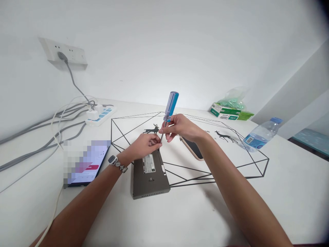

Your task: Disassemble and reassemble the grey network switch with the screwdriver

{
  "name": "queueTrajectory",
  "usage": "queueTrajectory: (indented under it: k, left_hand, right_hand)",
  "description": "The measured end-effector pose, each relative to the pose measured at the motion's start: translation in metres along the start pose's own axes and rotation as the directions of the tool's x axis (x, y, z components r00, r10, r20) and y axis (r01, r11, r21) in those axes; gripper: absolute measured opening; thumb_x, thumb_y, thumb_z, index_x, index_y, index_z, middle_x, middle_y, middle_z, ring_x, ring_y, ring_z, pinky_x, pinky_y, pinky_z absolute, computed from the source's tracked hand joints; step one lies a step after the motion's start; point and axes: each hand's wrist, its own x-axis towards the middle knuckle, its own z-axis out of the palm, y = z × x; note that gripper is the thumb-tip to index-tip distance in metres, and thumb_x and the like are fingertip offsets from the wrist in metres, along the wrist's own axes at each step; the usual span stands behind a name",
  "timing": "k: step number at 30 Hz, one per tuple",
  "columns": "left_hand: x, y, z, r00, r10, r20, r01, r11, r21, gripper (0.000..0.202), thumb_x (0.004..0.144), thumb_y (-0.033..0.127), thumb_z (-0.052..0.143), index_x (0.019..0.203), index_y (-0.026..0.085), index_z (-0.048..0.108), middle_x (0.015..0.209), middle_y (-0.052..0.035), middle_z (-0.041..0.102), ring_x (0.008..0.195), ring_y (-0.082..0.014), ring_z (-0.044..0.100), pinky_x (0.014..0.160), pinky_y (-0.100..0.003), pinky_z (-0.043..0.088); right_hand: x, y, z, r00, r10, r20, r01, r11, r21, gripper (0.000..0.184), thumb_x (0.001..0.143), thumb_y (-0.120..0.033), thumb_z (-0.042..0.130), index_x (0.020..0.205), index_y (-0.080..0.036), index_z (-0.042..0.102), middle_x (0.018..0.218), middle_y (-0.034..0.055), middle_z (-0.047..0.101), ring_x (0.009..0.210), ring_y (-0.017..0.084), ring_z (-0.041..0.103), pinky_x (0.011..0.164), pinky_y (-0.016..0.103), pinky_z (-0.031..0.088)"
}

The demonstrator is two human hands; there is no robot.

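Note:
A dark grey flat box (pixel 149 176) with a white label lies on the white table (pixel 180 212), underside up. My right hand (pixel 180 127) is closed on a screwdriver with a clear blue handle (pixel 171 104), which stands nearly upright with its tip at the box's far corner. My left hand (pixel 145 145) rests on that far end of the box, its fingers pinched around the screwdriver's shaft near the tip. A watch sits on my left wrist.
A phone (pixel 87 164) with a lit screen lies left of the box. A second dark phone (pixel 192 148) lies under my right wrist. A power strip (pixel 100 115) with grey cables sits far left, a water bottle (pixel 259 135) lies right, green boxes (pixel 226 112) stand at the back.

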Motion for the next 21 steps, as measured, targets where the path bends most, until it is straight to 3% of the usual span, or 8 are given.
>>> queueTrajectory:
  k: [7,10,15,21]
  left_hand:
    - [-0.002,0.000,-0.001,1.000,0.005,0.011,-0.005,1.000,0.000,0.025,0.087,0.042,0.065,0.084,0.017,0.066,0.072,-0.0007,0.065,0.067,-0.0156,0.060,0.064,-0.028,0.046]
    - [-0.002,0.000,-0.002,1.000,-0.005,-0.003,0.005,1.000,0.003,0.028,0.086,0.044,0.066,0.086,0.017,0.067,0.075,-0.0018,0.066,0.069,-0.0164,0.062,0.065,-0.028,0.047]
    - [-0.002,-0.001,-0.003,1.000,-0.012,-0.013,0.012,1.000,0.023,0.027,0.087,0.043,0.065,0.087,0.017,0.069,0.078,-0.0027,0.069,0.071,-0.0169,0.063,0.066,-0.028,0.047]
    - [0.000,-0.007,-0.012,1.000,-0.001,0.016,0.000,0.998,0.061,0.019,0.083,0.036,0.069,0.090,0.019,0.072,0.085,-0.0021,0.073,0.078,-0.0177,0.066,0.074,-0.029,0.050]
  right_hand:
    - [-0.003,-0.003,-0.003,0.991,0.005,0.136,-0.006,1.000,0.012,0.022,0.084,-0.032,0.072,0.097,-0.015,0.074,0.099,0.0093,0.075,0.064,0.012,0.067,0.060,0.026,0.058]
    - [-0.003,-0.003,0.001,0.997,0.011,0.077,-0.007,0.998,-0.059,0.024,0.082,-0.034,0.073,0.098,-0.016,0.071,0.108,0.0099,0.072,0.067,0.013,0.068,0.058,0.026,0.058]
    - [0.000,-0.001,0.010,0.999,-0.049,-0.020,0.045,0.984,-0.173,0.025,0.081,-0.036,0.075,0.076,-0.017,0.059,0.089,0.0051,0.069,0.072,0.015,0.069,0.056,0.026,0.059]
    - [0.000,-0.002,0.015,0.992,-0.100,-0.076,0.073,0.951,-0.302,0.015,0.091,-0.032,0.063,0.089,-0.017,0.065,0.089,0.0072,0.070,0.075,0.018,0.071,0.054,0.026,0.061]
